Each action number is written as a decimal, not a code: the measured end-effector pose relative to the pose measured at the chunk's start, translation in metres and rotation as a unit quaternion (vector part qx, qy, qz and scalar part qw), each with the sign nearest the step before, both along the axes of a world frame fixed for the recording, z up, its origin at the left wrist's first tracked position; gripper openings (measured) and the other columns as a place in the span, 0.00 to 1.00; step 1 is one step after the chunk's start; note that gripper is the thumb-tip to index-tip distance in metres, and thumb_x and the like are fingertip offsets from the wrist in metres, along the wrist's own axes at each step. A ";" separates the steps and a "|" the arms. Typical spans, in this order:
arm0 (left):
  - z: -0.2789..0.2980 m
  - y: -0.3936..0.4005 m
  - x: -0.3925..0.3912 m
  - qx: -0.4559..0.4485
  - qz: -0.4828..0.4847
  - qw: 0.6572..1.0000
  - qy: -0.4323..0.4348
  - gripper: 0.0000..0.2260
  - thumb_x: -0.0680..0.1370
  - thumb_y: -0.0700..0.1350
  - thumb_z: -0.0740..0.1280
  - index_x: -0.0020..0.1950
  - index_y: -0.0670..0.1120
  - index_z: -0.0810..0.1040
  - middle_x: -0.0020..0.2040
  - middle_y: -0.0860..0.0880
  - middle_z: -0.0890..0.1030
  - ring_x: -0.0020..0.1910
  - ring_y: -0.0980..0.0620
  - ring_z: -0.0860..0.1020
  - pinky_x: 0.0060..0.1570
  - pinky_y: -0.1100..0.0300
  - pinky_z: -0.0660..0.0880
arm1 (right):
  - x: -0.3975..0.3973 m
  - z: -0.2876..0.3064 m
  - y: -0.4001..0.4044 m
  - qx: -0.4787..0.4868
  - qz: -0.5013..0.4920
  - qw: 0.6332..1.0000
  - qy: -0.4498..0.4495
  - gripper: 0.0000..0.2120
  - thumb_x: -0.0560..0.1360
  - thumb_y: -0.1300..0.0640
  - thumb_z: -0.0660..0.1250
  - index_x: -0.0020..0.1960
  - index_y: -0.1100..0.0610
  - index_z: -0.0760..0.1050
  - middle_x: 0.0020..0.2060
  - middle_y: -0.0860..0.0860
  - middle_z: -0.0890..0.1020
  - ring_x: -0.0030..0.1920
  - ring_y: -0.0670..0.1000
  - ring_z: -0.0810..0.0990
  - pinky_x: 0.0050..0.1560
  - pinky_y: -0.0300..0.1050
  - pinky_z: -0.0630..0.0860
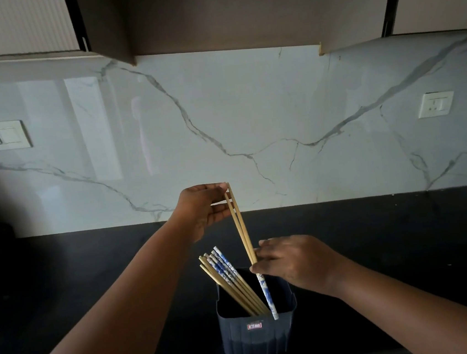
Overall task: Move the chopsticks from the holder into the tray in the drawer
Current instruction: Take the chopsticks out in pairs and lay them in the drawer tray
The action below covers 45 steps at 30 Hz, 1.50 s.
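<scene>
Center frame, the left hand (201,209) pinches the top of a chopstick pair (240,225) while the right hand (290,260) fingers grip it lower down, right above the dark holder (257,335) on the black bench (376,234), more chopsticks (228,278) leaning inside.

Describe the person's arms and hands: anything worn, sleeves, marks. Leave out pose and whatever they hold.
Both forearms are bare as far as the picture shows; no sleeves reach into view. The left hand and the right hand wear no gloves, and no rings, watch or bracelet can be seen on the fingers or wrists. No bandage, tattoo or other mark shows, though the light is dim and fine detail is hard to tell.
</scene>
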State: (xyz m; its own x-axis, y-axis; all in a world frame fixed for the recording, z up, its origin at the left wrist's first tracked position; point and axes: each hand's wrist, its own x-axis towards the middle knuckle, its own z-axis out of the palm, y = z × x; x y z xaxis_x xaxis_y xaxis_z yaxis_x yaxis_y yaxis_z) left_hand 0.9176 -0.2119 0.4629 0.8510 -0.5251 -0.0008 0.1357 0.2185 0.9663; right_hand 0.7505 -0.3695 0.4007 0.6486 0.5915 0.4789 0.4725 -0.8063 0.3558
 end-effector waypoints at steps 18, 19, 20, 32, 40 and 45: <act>0.001 -0.007 0.002 0.022 0.061 0.997 -0.040 0.05 0.78 0.33 0.66 0.44 0.37 0.80 0.36 0.42 0.82 0.35 0.45 0.84 0.36 0.54 0.82 | 0.002 -0.010 0.013 0.361 -0.075 0.919 0.138 0.09 0.74 0.57 0.68 0.52 0.54 0.84 0.48 0.46 0.86 0.47 0.41 0.83 0.46 0.39 0.80; 0.002 -0.007 0.002 0.022 0.070 0.996 -0.041 0.05 0.78 0.33 0.65 0.45 0.37 0.80 0.37 0.42 0.82 0.35 0.45 0.84 0.37 0.54 0.82 | 0.004 -0.010 0.016 0.407 -0.078 0.897 0.151 0.07 0.75 0.56 0.69 0.51 0.54 0.83 0.45 0.45 0.86 0.45 0.40 0.83 0.45 0.38 0.80; 0.002 -0.008 0.002 0.020 0.077 0.996 -0.040 0.04 0.78 0.33 0.65 0.46 0.36 0.80 0.37 0.42 0.82 0.35 0.46 0.84 0.37 0.55 0.82 | 0.005 -0.010 0.019 0.454 -0.082 0.873 0.157 0.05 0.74 0.57 0.71 0.49 0.54 0.83 0.42 0.44 0.86 0.43 0.40 0.83 0.44 0.37 0.80; -0.004 -0.003 0.001 0.016 0.097 0.995 -0.028 0.05 0.78 0.34 0.66 0.44 0.37 0.80 0.39 0.42 0.82 0.36 0.47 0.85 0.34 0.58 0.81 | 0.015 0.002 0.043 0.737 -0.173 0.560 0.335 0.07 0.72 0.64 0.73 0.50 0.62 0.81 0.39 0.56 0.87 0.36 0.49 0.85 0.35 0.42 0.80; -0.003 0.002 0.001 0.009 0.104 0.994 -0.024 0.06 0.78 0.34 0.65 0.44 0.38 0.81 0.41 0.41 0.82 0.37 0.47 0.85 0.35 0.59 0.81 | 0.012 0.000 0.045 0.744 -0.177 0.543 0.347 0.05 0.72 0.63 0.74 0.48 0.62 0.82 0.40 0.57 0.87 0.37 0.52 0.86 0.36 0.44 0.81; -0.001 0.003 -0.003 0.015 0.097 0.995 -0.025 0.06 0.78 0.35 0.65 0.44 0.39 0.81 0.41 0.42 0.82 0.36 0.48 0.85 0.33 0.60 0.80 | 0.010 0.001 0.047 0.747 -0.171 0.533 0.358 0.06 0.72 0.64 0.73 0.48 0.63 0.82 0.42 0.59 0.86 0.38 0.53 0.85 0.38 0.47 0.82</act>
State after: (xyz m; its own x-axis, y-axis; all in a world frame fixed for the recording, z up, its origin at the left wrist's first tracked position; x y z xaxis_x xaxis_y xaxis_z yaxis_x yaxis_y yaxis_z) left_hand 0.9146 -0.2089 0.4620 0.9359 -0.3510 0.0311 0.0452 0.2071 0.9773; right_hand 0.7604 -0.3221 0.4013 0.9291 -0.3154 -0.1932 -0.2099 -0.0195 -0.9775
